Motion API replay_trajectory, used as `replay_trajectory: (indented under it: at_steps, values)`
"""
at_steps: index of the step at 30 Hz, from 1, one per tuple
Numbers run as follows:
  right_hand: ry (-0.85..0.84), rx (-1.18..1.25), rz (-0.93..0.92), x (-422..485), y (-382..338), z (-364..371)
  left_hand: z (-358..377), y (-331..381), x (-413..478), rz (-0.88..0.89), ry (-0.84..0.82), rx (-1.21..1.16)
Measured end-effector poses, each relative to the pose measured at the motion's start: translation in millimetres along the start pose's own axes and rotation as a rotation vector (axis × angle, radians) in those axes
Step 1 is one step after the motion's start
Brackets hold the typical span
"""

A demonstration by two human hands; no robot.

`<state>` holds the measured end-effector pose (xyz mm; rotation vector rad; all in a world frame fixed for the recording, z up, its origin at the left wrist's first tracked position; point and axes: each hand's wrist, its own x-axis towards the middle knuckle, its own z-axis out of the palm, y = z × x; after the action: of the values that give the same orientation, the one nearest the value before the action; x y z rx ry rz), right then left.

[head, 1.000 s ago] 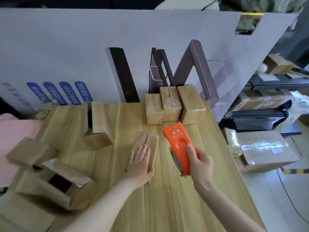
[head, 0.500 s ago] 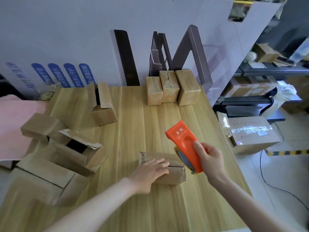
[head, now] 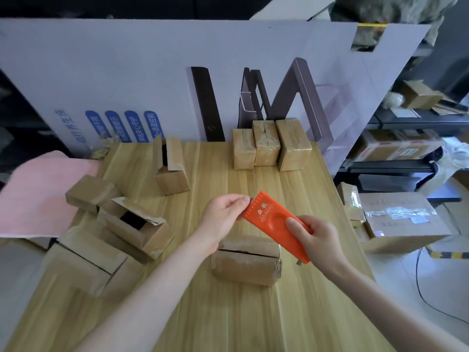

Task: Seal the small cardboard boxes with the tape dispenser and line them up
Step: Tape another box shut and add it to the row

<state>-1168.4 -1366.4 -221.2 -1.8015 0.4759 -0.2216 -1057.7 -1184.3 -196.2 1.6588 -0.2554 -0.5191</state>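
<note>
While three taped boxes (head: 269,146) already stand side by side, touching, at the far right of the wooden table (head: 228,316), the job looks well short of done. A fourth small box (head: 247,260) lies near the middle, just under the hands, flaps folded down, its top seam showing as a dark slit with no tape that I can make out. The right hand (head: 323,241) is wrapped round the near end of the orange tape dispenser (head: 276,224), thumb on top, holding it in the air above that box. The left hand (head: 223,215) pinches the dispenser's far toothed edge, likely to draw out the tape end, though the tape itself is too thin to see. More unsealed cartons wait to the left: an upright box (head: 171,171) with raised flaps, a torn-flap box (head: 137,228) showing only a dark inside, a closed box (head: 92,193) and a larger flattened carton (head: 86,262). Whether any holds something cannot be told.
</note>
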Motion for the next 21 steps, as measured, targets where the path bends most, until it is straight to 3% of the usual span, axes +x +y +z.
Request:
replay_trajectory:
  at_steps: [9,16,21]
  values:
    - [-0.102,-0.027,-0.067,7.6,-14.7,-11.8,-4.9,13.4,-3.8,-0.207,-0.016,-0.23]
    - [-0.091,-0.044,-0.063,13.3,-15.8,-13.9,2.5,13.3,-8.4,-0.067,0.113,-0.057]
    - [-0.104,-0.158,-0.087,12.2,-13.8,-13.5,-0.1,7.9,-14.7,0.054,0.145,0.259]
